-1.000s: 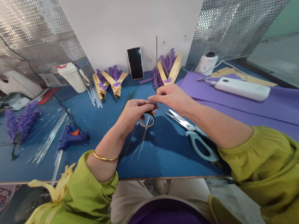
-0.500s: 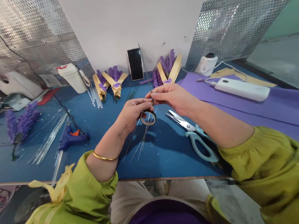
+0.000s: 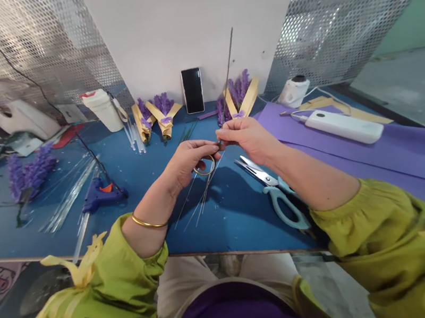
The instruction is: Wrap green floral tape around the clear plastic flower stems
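Blue table (image 3: 231,228) with scissors (image 3: 267,179), white board (image 3: 182,18) and mesh panels (image 3: 57,44) beyond, left hand (image 3: 194,157) and right hand (image 3: 243,135) pinching a dark stem (image 3: 229,55) past the scissors, tape roll (image 3: 206,174) at left hand, stem's lower end hidden.

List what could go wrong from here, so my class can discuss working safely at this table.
1. The roll of tape hangs at the left grip and might slip or unwind.
2. The thin dark stem rises well above the right grip, so its free end could sway or bend.
3. The open scissors lie close to the right grip, which could get nicked if lowered carelessly.
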`<state>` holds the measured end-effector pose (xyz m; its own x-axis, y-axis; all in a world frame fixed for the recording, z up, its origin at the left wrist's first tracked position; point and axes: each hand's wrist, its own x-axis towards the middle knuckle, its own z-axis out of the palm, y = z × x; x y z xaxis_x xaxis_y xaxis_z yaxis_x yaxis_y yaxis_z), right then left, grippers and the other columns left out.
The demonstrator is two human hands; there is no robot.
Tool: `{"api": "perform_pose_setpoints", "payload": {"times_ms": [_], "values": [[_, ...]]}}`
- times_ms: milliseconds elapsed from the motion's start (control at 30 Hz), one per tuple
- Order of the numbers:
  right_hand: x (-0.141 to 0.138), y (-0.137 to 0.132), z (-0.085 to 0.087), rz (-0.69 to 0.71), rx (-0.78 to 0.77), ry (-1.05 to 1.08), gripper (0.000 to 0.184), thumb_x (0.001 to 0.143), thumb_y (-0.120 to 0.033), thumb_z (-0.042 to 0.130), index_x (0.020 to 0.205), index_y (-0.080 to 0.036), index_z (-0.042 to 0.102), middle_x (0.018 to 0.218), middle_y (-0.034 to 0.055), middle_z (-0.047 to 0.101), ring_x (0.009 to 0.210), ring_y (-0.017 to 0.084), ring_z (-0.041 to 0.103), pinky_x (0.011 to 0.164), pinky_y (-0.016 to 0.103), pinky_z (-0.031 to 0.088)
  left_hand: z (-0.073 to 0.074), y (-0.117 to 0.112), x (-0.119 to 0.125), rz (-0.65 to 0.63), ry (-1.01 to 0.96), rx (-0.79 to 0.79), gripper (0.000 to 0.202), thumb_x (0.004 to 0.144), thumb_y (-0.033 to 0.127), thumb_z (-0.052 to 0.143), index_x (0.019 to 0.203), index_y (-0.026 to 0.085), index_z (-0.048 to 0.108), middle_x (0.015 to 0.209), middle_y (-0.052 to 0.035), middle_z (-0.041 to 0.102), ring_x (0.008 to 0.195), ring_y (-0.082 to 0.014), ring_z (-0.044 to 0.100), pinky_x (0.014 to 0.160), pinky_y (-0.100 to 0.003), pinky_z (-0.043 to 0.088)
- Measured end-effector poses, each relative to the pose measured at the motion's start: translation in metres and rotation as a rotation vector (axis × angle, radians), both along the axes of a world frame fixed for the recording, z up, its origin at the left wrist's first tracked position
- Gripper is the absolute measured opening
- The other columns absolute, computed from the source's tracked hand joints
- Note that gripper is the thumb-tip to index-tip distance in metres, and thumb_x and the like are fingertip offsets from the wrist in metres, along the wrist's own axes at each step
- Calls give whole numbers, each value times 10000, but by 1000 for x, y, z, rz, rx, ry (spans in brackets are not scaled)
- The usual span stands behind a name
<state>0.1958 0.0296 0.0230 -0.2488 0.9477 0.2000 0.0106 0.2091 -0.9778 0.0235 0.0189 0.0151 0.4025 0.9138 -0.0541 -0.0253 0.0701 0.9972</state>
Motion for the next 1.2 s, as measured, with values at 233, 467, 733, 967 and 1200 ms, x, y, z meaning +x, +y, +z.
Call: {"api": "perform_pose_setpoints", "payload": {"times_ms": [233,467,733,967,1200], "values": [[-5,-2,0,-175,139,-140,378,711,-384,706,521,-192,441,542,-42,392,558,99,351,555,281,294,3,-4,2,49,71,92,221,686,342,693,773,141,717,677,-36,658,585,-92,529,449,-202,278],[-5,-2,0,-243,231,-234,374,726,-336,683,521,-195,404,545,-42,360,563,100,325,545,286,264,3,-4,4,29,65,96,230,724,358,649,760,142,720,673,-34,652,561,-86,514,453,-210,289],[-3,-5,4,-99,115,-84,260,731,-419,701,633,-192,622,684,6,584,667,124,493,642,285,398,-2,-1,2,49,-26,97,209,701,319,718,802,137,713,671,-18,624,572,-67,512,458,-187,312],[-2,-1,0,65,-130,140,157,645,-316,769,662,-181,691,733,29,664,700,132,569,710,287,464,-2,-1,1,38,-79,47,196,693,324,723,733,138,681,675,-8,617,570,-63,508,480,-194,345],[-12,-7,-2,-128,65,41,223,693,-244,698,534,-166,563,564,-7,593,613,117,547,675,291,429,0,-3,5,113,129,225,271,724,374,670,813,123,723,650,-17,640,563,-76,516,499,-192,359]]}}
